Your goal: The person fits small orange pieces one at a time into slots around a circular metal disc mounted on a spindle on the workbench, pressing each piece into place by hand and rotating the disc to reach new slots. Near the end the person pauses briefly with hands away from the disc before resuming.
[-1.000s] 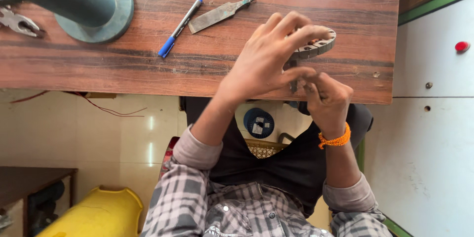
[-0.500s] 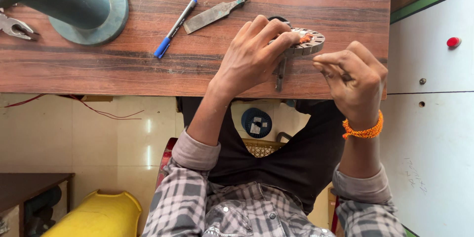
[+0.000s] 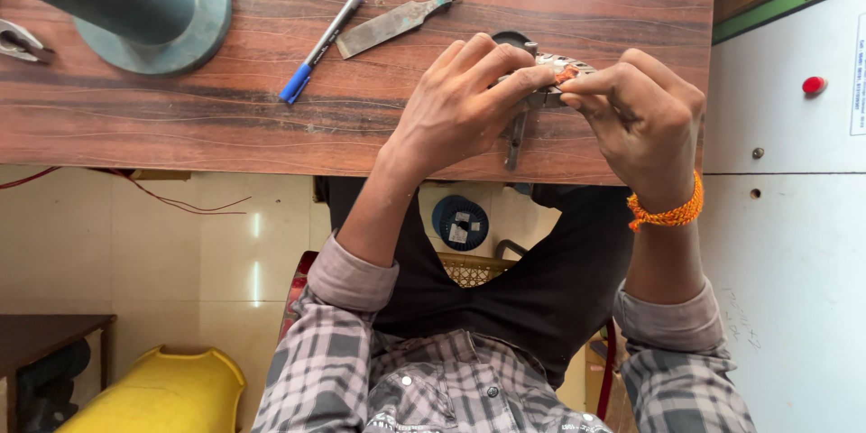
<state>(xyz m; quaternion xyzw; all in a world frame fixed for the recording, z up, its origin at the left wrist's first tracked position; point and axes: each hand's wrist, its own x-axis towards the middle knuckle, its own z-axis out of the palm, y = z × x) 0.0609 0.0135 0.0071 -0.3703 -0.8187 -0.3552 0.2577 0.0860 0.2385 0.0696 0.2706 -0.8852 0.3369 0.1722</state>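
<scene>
Whereas half a second ago our right hand (image 3: 645, 113) sat apart from the work, we now see it closed in against the left hand (image 3: 456, 108), so both meet over the small round metal part (image 3: 559, 68) at the near edge of the wooden table (image 3: 271, 117). Left fingers curl over the part; right fingertips pinch its rim, where something orange shows.

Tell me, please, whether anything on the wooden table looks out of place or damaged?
Nothing stands out. The blue pen and flat metal blade lie loose but undamaged, while both hands, left hand and right hand, hold a small round metal part.
</scene>
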